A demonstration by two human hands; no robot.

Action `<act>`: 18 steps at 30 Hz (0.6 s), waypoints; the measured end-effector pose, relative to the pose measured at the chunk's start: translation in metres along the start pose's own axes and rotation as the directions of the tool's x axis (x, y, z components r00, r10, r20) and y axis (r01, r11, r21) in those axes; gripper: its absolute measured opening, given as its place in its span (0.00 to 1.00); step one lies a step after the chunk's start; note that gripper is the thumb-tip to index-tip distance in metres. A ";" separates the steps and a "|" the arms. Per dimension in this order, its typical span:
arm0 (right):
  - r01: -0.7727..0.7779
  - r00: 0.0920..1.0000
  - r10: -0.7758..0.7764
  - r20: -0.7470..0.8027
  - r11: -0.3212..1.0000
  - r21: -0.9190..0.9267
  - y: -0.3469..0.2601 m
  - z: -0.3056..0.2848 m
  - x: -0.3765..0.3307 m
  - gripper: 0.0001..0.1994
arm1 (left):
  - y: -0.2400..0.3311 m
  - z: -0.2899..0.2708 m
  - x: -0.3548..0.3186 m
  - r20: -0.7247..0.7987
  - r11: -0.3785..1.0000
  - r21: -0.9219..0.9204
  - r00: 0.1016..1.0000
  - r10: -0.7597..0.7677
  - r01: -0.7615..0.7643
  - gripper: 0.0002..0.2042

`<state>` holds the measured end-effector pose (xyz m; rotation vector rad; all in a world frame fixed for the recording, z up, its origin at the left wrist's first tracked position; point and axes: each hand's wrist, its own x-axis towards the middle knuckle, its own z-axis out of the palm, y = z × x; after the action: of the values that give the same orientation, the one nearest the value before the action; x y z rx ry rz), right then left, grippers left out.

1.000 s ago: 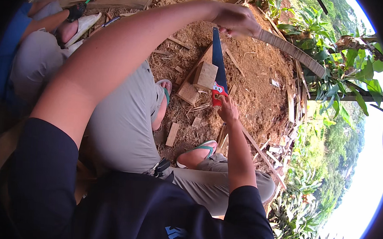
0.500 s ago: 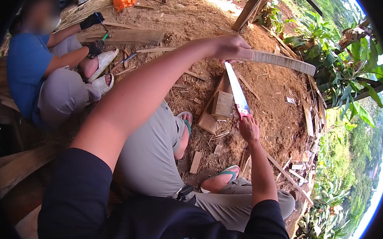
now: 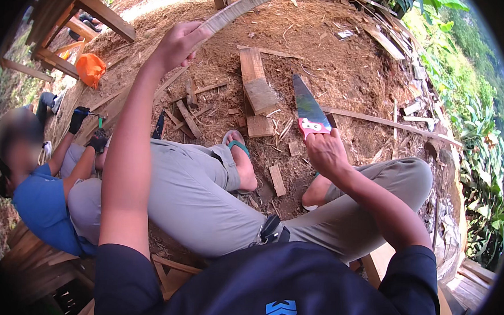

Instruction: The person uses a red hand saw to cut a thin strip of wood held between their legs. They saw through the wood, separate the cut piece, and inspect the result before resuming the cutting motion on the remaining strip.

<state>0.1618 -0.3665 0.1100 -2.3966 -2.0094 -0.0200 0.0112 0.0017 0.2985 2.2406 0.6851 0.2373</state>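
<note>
My left hand (image 3: 181, 45) is raised at the upper left, its fingers wrapped round the end of a long, narrow wooden strip (image 3: 245, 8) that rises to the right and runs off the top edge. At the right, my right hand (image 3: 327, 152) grips the red handle of a hand saw (image 3: 310, 106), its metal blade pointing away from me. The saw is apart from the strip. Between the two hands, a short wooden block (image 3: 260, 96) rests on a thicker timber piece (image 3: 250, 63) lying on the ground in front of my feet.
A person (image 3: 56, 187) in blue, wearing dark gloves, sits close at my left. An orange bag (image 3: 90, 70) lies beyond them near a timber frame (image 3: 103, 13). Offcuts (image 3: 277, 180) and a long thin stick (image 3: 390, 123) litter the ground. Plants (image 3: 484, 192) border the right side.
My view has swung to the right. The wooden strip now points up and away in my left hand. The saw has come away from the strip, still in my right hand.
</note>
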 end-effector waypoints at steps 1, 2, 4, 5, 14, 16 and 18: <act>-0.016 1.000 0.016 0.014 1.000 0.019 -0.015 0.000 -0.015 0.05 | -0.003 -0.001 0.000 0.005 1.000 -0.009 1.000 -0.007 0.007 0.33; -0.027 0.999 0.026 0.028 0.999 0.034 -0.026 -0.001 -0.026 0.07 | -0.004 -0.001 0.002 0.004 1.000 -0.022 1.000 -0.015 0.015 0.35; -0.008 0.999 0.004 0.041 0.997 0.078 -0.051 -0.013 -0.035 0.05 | -0.003 -0.003 0.001 0.003 0.998 -0.064 1.000 -0.030 0.030 0.34; -0.019 0.999 0.013 0.051 0.993 0.117 -0.062 -0.020 -0.038 0.05 | -0.004 -0.002 0.002 -0.010 0.995 -0.090 0.999 -0.033 0.032 0.33; -0.044 0.997 0.031 0.064 0.977 0.209 -0.067 -0.022 -0.040 0.07 | -0.008 -0.001 0.011 0.009 0.997 -0.075 1.000 -0.024 0.024 0.30; -0.041 0.999 0.036 0.025 0.960 0.277 -0.074 -0.021 -0.044 0.07 | -0.008 0.000 0.012 0.031 0.998 -0.053 0.999 -0.027 0.029 0.28; -0.077 0.997 0.076 0.016 0.948 0.309 -0.076 -0.027 -0.043 0.07 | -0.007 0.002 0.010 0.000 0.997 -0.068 0.999 -0.048 0.048 0.27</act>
<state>0.0792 -0.3961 0.1367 -2.2716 -1.7624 0.2794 0.0177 0.0098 0.2917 2.1569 0.7202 0.2353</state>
